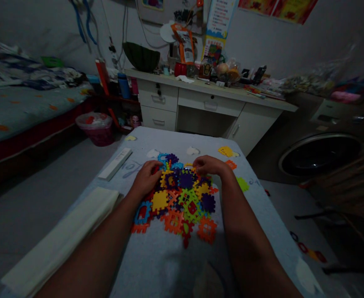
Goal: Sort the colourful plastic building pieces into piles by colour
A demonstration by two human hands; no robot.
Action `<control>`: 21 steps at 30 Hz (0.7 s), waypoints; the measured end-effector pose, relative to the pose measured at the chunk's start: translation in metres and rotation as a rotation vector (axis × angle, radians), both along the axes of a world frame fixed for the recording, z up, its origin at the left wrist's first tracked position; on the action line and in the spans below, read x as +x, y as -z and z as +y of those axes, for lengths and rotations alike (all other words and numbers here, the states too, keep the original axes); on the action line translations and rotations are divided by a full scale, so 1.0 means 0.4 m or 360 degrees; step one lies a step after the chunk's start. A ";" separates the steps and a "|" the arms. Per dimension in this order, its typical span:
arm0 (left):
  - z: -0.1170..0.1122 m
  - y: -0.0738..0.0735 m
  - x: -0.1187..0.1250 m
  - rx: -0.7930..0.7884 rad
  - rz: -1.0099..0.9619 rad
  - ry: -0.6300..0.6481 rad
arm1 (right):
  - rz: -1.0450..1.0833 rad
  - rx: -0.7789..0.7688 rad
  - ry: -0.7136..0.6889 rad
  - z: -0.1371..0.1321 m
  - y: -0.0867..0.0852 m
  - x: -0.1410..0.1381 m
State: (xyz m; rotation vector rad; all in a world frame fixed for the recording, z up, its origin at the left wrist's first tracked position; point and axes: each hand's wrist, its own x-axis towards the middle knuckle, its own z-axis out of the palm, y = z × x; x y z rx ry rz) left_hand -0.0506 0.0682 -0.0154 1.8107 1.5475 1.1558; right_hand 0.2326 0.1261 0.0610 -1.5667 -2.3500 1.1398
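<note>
A heap of interlocking plastic building pieces [187, 180] in purple, yellow, orange, green, blue and red lies on the cloth-covered table [175, 265]. Some pieces are solid squares; others have window-like cut-outs. At the heap's left upper edge is my left hand [147, 177], its fingers curled in against the pieces. My right hand [212, 164] bends over the upper right edge, fingers drawn together beside a yellow piece [189, 165]. Whatever sits between the fingertips of either hand is too dark and small to make out. An orange window piece [207, 230] rests at the near right.
A long white box [116, 164] and a folded pale cloth [66, 236] lie along the left side. Loose pieces, one yellow [225, 150] and one green [242, 183], are on the right. Beyond stand a cluttered white desk [160, 97], a washing machine [318, 145] and a pink bin [96, 130].
</note>
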 end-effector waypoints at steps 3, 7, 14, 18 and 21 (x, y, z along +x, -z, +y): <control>0.000 0.000 0.000 -0.0006 -0.0012 -0.0011 | -0.0002 0.0104 -0.0064 -0.003 0.010 -0.029; -0.001 0.003 -0.001 -0.0005 -0.0018 -0.0005 | -0.0098 0.0242 -0.0040 0.003 0.021 -0.039; 0.000 0.006 -0.004 0.0004 0.0007 -0.0005 | -0.0023 0.0402 -0.0093 0.021 0.012 -0.006; -0.002 0.002 -0.003 0.0017 0.0020 -0.0009 | -0.0015 0.0440 -0.0022 0.025 0.024 0.008; -0.005 -0.004 -0.002 0.0008 0.0023 -0.0011 | -0.0047 0.0430 -0.0071 0.025 0.038 0.005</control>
